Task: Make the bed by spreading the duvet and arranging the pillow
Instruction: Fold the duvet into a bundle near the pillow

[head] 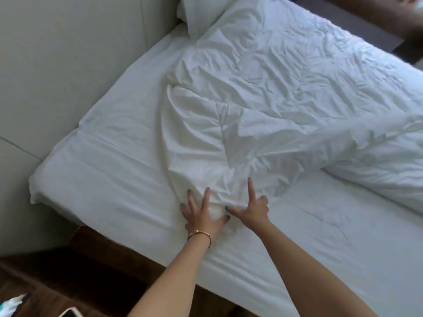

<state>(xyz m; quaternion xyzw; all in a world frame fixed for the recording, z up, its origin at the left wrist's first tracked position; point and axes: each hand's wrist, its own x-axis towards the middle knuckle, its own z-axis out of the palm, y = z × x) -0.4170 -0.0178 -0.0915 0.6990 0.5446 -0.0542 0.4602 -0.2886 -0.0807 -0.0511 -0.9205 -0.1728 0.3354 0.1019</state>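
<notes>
- Okay, starting on the left: the pale padded wall (57, 72) runs right along the far side of the bed (96, 179), so I've got no standing room there; whatever goes to that side I'll have to push across from here.
- Bare sheet shows along that wall side, and the bed's corner at the lower left is uncovered, with dark wood floor (96, 266) below it.
- Left hand (201, 216), bracelet (201, 234) on the wrist: fingers splayed and straight, palm pressing flat on the duvet's near corner. It grips nothing.
- Right hand (251, 209) just beside it: forefinger and thumb stretched out on the cloth, the other fingers curled under. I can't tell if they've pinched a fold.
- The duvet (263, 106) lies bunched and creased across the middle, running from under my hands up toward the pillow (206, 12), which sits at the top against the wall.
- I'd judge it light, soft and floppy: it'll drag and ruck rather than slide as one piece. Best hold is the corner and hem under my hands, pinched, then lifted and pulled.
- Right side: a thick fold of duvet heaps toward the far edge, with bare sheet open below it near me, so there's room to draw the cover down.
</notes>
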